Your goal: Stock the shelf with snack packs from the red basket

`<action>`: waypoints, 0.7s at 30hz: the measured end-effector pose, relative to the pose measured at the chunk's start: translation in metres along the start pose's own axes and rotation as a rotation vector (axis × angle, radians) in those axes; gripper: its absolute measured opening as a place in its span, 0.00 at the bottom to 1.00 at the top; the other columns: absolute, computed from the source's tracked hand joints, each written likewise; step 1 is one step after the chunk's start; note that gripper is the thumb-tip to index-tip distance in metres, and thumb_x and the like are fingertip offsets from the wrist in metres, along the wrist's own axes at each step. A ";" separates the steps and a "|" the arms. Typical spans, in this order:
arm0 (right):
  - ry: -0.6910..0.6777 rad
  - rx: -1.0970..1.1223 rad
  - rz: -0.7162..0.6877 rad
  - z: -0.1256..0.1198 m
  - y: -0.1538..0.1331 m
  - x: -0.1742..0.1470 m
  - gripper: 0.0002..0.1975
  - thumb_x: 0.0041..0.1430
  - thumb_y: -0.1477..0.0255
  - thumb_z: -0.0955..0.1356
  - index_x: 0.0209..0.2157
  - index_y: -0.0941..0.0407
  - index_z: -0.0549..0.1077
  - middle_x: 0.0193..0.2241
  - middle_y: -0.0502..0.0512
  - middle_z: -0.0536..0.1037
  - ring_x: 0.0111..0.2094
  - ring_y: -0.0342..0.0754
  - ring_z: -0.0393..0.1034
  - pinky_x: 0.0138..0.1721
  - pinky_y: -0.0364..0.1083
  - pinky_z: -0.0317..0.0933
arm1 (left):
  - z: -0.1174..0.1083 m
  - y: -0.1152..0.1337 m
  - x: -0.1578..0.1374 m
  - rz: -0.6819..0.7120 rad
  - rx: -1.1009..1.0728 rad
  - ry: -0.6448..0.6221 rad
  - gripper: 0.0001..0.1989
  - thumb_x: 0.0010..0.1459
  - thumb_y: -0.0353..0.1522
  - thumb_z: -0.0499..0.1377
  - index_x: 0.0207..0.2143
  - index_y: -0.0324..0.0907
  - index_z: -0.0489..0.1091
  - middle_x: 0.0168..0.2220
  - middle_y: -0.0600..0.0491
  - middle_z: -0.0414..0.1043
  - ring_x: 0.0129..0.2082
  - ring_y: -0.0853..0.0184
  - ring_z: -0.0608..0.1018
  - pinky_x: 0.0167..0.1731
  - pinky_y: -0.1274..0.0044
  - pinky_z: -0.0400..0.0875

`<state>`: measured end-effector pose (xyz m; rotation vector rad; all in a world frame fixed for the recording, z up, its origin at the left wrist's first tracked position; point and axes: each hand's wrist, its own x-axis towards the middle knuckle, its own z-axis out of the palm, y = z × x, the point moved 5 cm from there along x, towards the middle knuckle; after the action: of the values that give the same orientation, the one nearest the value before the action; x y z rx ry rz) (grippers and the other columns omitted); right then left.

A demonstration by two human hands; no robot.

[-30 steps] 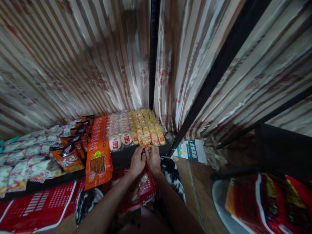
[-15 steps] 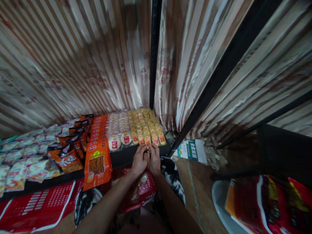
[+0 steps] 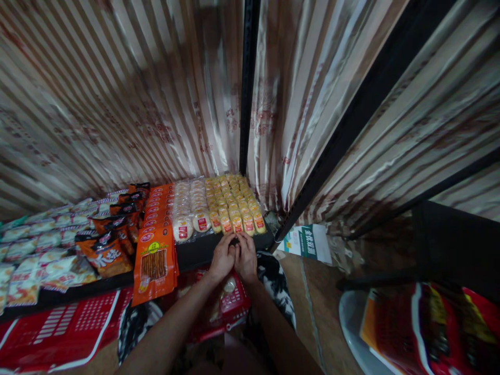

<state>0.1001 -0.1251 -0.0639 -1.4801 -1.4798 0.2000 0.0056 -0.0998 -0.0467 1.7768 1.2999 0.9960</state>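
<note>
My left hand [image 3: 223, 257] and my right hand [image 3: 246, 257] meet at the front edge of the black shelf [image 3: 199, 250]. Their fingers are curled in, with the tips close together at the lower end of a yellow snack packet [image 3: 237, 225] in the front row. Whatever the fingertips pinch is hidden or too small to make out. Several rows of these yellow packets with red labels run back toward the curtain. To their left lie clear packs of round white cakes [image 3: 182, 229], then orange bags of brown sticks [image 3: 155, 265].
Orange-black snack bags [image 3: 104, 252] and white snack packets [image 3: 25, 281] fill the shelf's left side. Below sit red baskets [image 3: 66, 328]. Black posts [image 3: 247, 88] stand before a striped curtain [image 3: 175, 78]. At right, a pale basin [image 3: 351, 323] stands beside red packages [image 3: 441, 333].
Both hands have drawn back very slightly from the front row of yellow packets, and more of the packet labels shows. The rest stays in place.
</note>
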 end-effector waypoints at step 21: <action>-0.034 -0.048 -0.068 0.005 0.002 -0.004 0.28 0.53 0.80 0.57 0.56 0.54 0.63 0.45 0.62 0.64 0.43 0.49 0.64 0.45 0.52 0.65 | -0.011 -0.022 -0.005 -0.056 0.186 0.137 0.29 0.49 0.19 0.47 0.54 0.42 0.63 0.46 0.47 0.59 0.45 0.68 0.71 0.50 0.72 0.67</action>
<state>0.0969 -0.1249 -0.0697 -1.4684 -1.5689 0.1503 -0.0139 -0.0987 -0.0620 1.8243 1.5629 1.0086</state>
